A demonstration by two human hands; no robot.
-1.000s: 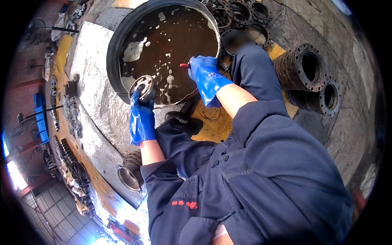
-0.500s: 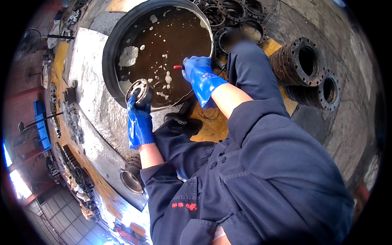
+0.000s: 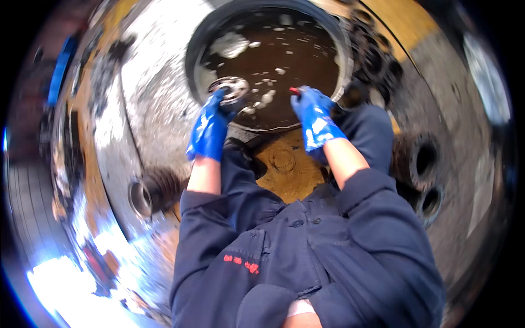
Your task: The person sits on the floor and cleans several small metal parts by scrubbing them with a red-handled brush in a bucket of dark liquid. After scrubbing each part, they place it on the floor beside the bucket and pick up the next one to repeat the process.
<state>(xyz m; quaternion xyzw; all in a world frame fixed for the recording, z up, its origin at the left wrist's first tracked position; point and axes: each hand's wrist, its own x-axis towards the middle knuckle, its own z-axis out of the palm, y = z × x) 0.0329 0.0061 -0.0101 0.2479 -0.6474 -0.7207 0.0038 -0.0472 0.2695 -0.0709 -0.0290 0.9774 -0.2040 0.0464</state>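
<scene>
My left hand (image 3: 210, 128), in a blue rubber glove, is closed on the edge of a thick metal ring (image 3: 235, 85) with holes around its face. The ring is tilted over the near left side of a large round tub (image 3: 196, 52) of brown liquid with patches of foam. My right hand (image 3: 316, 117), gloved the same way, is closed near the tub's near right side. From its fist pokes the red end of a tool (image 3: 294, 91); the glove hides the rest, so its kind does not show. A gap separates the two hands.
Several dark metal rings (image 3: 372, 54) lie heaped right of the tub. Stacked flanges (image 3: 424, 156) stand by my right knee. On the left, a stack of round metal parts (image 3: 150, 192) lies on its side. Yellow floor (image 3: 281, 164) shows between my legs.
My view has swung, so the tub and both hands appear further right, and the picture is blurred. The left hand still holds the metal ring and the right the red-ended tool.
</scene>
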